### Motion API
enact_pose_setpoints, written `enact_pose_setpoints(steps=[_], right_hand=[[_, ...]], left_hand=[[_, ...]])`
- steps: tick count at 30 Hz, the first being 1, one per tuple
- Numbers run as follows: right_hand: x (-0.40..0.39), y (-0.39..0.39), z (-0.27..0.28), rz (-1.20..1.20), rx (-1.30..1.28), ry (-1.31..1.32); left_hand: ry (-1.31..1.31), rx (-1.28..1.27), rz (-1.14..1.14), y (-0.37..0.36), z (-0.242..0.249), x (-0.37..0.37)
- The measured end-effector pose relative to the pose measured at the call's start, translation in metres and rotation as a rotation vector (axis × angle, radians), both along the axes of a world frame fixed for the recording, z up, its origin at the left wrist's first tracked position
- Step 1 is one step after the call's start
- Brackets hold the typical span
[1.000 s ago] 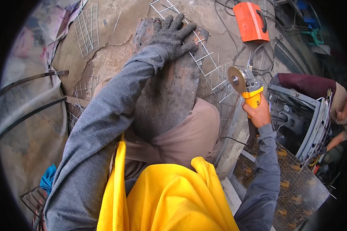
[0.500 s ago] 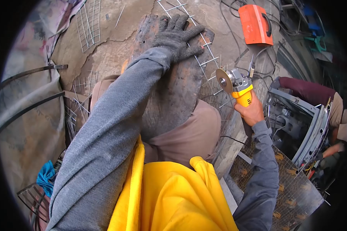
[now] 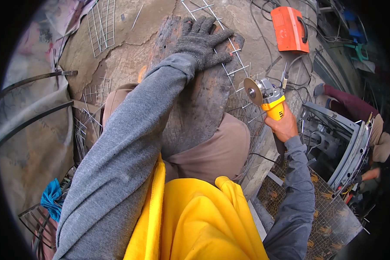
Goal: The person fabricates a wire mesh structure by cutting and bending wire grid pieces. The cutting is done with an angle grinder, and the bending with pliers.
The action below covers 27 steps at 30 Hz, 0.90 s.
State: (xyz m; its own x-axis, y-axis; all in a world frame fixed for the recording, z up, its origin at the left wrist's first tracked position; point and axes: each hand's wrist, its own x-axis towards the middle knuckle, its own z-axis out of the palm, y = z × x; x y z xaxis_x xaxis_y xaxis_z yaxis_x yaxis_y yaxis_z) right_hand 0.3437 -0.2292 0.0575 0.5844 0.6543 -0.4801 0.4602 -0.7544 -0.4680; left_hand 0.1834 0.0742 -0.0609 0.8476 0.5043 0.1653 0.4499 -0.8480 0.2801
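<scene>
My left hand (image 3: 200, 45), in a dark grey knitted glove, lies spread over the far end of a worn wooden board (image 3: 203, 99). Its fingers and thumb reach across a narrow strip of welded wire mesh (image 3: 235, 70), which runs from the top of the view down past the board's right side. In my bare right hand (image 3: 283, 126) is a yellow and silver angle grinder (image 3: 274, 105), gripped around its body. The grinder's cutting disc (image 3: 252, 91) faces left, close to the lower end of the mesh strip.
An orange welding machine (image 3: 289, 29) with a black handle stands at the upper right, among loose cables. Another mesh piece (image 3: 101, 28) lies at the upper left. On the right, a person (image 3: 355, 102) is beside a grey metal frame (image 3: 333, 141). A blue cloth (image 3: 52, 199) hangs lower left.
The whole view has shifted slightly. The other person's legs at the right have moved, with a foot now showing. My hands hold nearly the same positions.
</scene>
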Motion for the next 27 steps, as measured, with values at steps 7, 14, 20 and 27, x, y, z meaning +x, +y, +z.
enact_pose_setpoints(steps=[7,14,20,27], right_hand=[[-0.0011,0.0016,-0.0009,-0.007,-0.016,-0.006],[-0.0027,0.0032,-0.0033,-0.023,-0.004,0.002],[-0.0004,-0.0010,-0.0034,0.002,-0.010,-0.005],[0.0001,-0.0028,-0.0076,0.006,-0.022,-0.023]], left_hand=[[0.048,-0.041,0.001,-0.0003,0.0040,0.0000],[0.046,-0.028,-0.001,-0.0005,0.0037,0.0000],[0.000,-0.031,-0.022,0.0004,-0.0019,-0.0013],[-0.044,-0.020,-0.016,-0.0004,-0.0052,-0.0007]])
